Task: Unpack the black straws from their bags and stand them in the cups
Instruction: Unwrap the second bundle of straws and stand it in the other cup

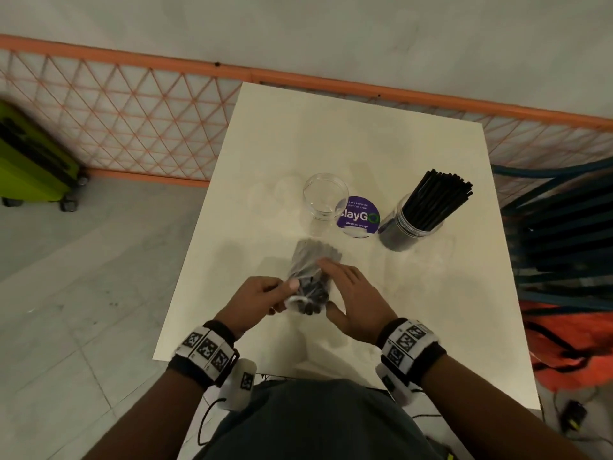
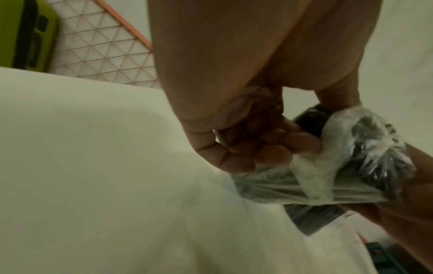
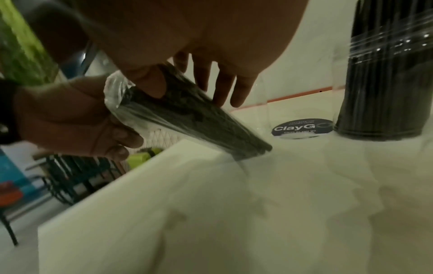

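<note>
The left hand (image 1: 262,295) is curled round the near, open end of a clear plastic bag (image 1: 310,260) packed with black straws (image 1: 313,295), its thumb and fingertips pinching the bunched film at the mouth; the left wrist view shows the fingers (image 2: 269,148) folded tight into the plastic. The right hand (image 1: 356,302) lies against the other side of the same bag with its fingers nearly straight and spread along the bundle and its thumb pressed on the near end, steadying it rather than wrapping it. The bag is tilted, its far end resting on the white table (image 1: 414,310) and its near end lifted between the two hands. Beyond it, in the middle of the table, stands an empty clear plastic cup (image 1: 323,202), upright. Just to that cup's right is a round purple "ClayGo" sticker (image 1: 358,215) stuck flat on the tabletop, and right of the sticker stands a second clear cup (image 1: 403,232) already full of loose black straws (image 1: 438,199) that lean toward the far right corner.
</note>
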Available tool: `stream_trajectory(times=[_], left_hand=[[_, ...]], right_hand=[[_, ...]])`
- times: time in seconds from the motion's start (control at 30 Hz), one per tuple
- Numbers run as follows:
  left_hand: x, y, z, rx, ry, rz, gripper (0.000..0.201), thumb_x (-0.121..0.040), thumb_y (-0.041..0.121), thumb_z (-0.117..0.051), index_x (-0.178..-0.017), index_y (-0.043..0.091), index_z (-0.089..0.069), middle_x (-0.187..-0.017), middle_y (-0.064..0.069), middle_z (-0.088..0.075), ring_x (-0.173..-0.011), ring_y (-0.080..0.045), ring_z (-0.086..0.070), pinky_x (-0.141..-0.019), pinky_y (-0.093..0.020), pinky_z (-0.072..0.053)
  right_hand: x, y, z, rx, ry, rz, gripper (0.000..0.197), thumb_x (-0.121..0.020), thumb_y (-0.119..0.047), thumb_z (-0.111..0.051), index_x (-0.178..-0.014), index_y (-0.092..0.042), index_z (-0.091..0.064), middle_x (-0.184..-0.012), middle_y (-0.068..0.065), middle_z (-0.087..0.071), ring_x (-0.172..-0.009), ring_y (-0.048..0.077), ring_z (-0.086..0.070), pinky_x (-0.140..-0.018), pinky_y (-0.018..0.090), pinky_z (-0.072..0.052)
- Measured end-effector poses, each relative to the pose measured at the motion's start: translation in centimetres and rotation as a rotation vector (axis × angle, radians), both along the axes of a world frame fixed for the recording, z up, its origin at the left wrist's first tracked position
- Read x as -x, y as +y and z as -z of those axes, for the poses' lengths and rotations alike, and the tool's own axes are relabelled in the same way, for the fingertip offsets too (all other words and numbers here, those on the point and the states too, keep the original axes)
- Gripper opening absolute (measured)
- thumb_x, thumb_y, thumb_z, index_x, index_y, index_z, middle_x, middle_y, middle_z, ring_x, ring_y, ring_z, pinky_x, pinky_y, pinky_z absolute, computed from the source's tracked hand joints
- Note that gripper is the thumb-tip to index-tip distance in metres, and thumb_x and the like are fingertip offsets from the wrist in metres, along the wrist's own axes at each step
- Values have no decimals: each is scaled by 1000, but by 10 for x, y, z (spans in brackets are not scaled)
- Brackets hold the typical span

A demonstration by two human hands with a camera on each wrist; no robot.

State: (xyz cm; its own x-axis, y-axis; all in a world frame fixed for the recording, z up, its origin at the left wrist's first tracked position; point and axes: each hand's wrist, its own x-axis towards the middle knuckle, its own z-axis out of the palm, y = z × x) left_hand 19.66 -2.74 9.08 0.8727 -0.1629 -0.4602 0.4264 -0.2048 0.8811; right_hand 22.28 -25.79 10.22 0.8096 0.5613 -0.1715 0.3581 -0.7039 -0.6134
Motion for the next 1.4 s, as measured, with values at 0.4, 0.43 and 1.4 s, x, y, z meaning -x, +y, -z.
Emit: stream_trajectory(times=[0.4,0.43,1.4], left_hand=[[-15,-28,-51,148,-193,-230,39,-99,43,-49,-80,13,-65,-62,-2,-53,-54,-14,-45,-54,-21,-40],[-15,-26,-53,148,-214,-278,37,-98,42,-50,-79,14,-65,-61,-1,-52,-53,-13,-44,-53,-21,-39],[-38,-36,-148,-157,-554,151,7,-88,23,-74,-87,16,-75,-85,1,-77,-79,-16,-71,-74,-32,-53]], right_hand=[[-11,1,-21,-219,-58,412,59,-74,-37,-78,-125,-22,-54,-116,-3,-65,-103,20,-61,-87,38,-51],[-11,0,-23,-234,-58,419,59,-73,-42,-76,-124,-24,-53,-115,-4,-65,-102,19,-61,-87,37,-51],[-2,-12,-47,-213,-65,370,95,-65,-61,-78,-143,-32,-33,-139,-12,-48,-118,5,-48,-96,26,-43]])
